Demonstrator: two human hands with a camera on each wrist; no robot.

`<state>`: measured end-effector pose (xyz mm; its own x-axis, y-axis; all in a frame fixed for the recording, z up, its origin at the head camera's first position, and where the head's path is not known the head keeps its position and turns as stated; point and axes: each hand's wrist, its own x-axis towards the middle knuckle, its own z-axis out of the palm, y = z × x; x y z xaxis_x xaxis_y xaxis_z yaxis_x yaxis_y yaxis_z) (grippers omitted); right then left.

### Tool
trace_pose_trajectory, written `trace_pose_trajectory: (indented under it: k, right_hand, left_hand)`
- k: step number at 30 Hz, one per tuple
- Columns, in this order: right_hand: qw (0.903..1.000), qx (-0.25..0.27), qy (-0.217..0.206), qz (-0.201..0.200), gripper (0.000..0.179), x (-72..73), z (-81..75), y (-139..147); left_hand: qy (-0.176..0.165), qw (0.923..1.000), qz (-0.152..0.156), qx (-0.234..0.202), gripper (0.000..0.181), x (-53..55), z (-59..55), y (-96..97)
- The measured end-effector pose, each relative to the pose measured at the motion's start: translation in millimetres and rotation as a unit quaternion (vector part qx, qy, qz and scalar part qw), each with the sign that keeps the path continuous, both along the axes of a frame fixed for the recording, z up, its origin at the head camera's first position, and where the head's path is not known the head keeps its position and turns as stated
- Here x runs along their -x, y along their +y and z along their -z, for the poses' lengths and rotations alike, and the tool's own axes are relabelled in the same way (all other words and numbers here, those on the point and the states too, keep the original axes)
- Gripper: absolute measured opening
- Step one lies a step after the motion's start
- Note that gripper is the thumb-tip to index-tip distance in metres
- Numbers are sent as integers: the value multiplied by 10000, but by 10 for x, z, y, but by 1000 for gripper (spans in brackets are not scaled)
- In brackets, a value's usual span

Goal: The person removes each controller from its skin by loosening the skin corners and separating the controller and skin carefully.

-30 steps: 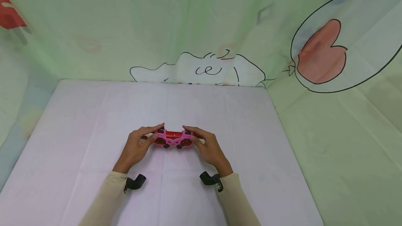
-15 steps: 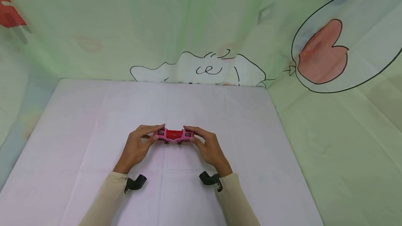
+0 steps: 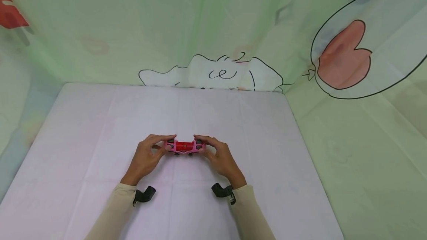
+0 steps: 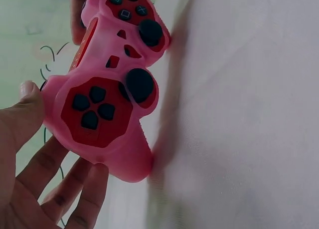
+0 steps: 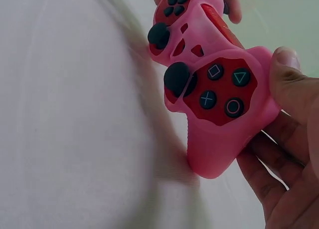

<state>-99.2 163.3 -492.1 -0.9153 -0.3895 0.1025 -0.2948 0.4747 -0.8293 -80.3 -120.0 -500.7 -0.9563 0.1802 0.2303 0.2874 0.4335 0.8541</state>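
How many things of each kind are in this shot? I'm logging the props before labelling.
Game controller, red in a pink cover: 1
Hands gripping it, left hand and right hand: 2
Black wrist straps: 2
White table cover: 1
Total: 6

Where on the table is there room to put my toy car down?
Bare cloth lies between the controller and the table's far edge, and along both sides. It is crowded only in the middle, where the left hand and right hand hold the controller.

A game controller (image 3: 184, 146), red with a pink rubbery skin; dark buttons and two black thumbsticks; tilted with its button face turned down toward the white table (image 3: 100, 121); held at both ends.
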Motion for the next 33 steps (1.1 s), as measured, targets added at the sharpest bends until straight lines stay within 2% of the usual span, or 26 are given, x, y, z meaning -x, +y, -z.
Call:
trace_pose_trajectory:
  k: [7, 12, 15, 22, 27, 33]
  right_hand:
    - [9997, -204, -7, 135, 48, -31, -16, -17]
    - [9994, -247, -78, 231, 44, -57, -26, -32]
    - [9994, -221, 46, 269, 46, -71, -16, -38]
    - [9985, -110, 461, 277, 52, -82, 43, -55]
    - [9979, -213, 523, 313, 53, -95, 101, -63]
    - [9974, -368, 502, 374, 55, -112, 142, -65]
  left_hand:
    - [-10, 9998, -1, 194, 44, -8, -6, 8]
    - [-59, 9990, -39, 438, 40, -32, 8, 7]
    - [89, 9984, -125, 537, 39, -44, 22, 14]
    - [449, 9976, -324, 406, 40, -64, 38, 49]
    - [565, 9969, -413, 372, 42, -86, 60, 68]
    - [638, 9967, -369, 336, 45, -111, 80, 67]
